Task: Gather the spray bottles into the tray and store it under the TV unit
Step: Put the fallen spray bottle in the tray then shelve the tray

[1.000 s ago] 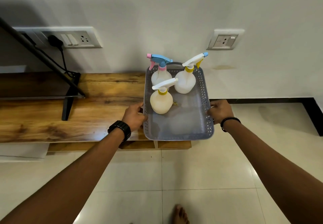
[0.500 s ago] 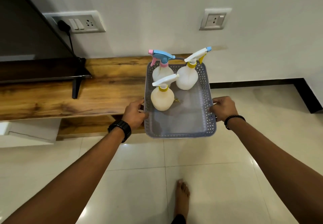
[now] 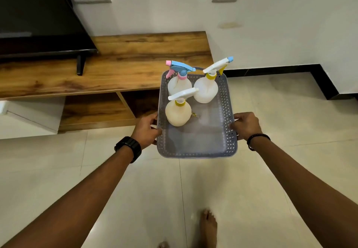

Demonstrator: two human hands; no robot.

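The left hand (image 3: 145, 129) and right hand (image 3: 245, 125) each grip a side of the tray (image 3: 197, 147), held in the air between them by the TV unit (image 3: 116, 69). Three upright bottles (image 3: 177, 113) crowd its far end; tilting could topple them, I'd guess.

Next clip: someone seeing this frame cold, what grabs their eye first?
The grey perforated tray, held level over the tiled floor by the left hand and right hand, one on each long side. Three spray bottles stand upright in its far half, the blue-and-pink trigger bottle most colourful. Behind, the wooden TV unit shows open shelves below, with the black TV at upper left.
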